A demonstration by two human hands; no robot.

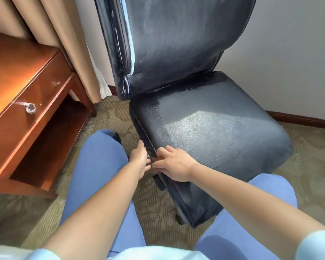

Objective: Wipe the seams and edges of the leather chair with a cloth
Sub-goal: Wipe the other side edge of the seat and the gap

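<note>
Both hands meet at the stitched front edge of the black chair (204,128). The left hand (140,159) and right hand (174,166) pinch something small and dark; what it is, I cannot tell.

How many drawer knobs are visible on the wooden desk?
1: a clear round knob on the drawer front of the wooden desk, left of the leather chair. Others may lie outside the frame.

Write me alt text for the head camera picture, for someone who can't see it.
Seen from above, a person's left hand and right hand meet at the stitched front-left edge of a black leather chair; something small and dark sits between the fingers, too hidden to identify. Blue-trousered knees frame the seat, with a wooden desk and beige curtain on the left over patterned carpet.
</note>
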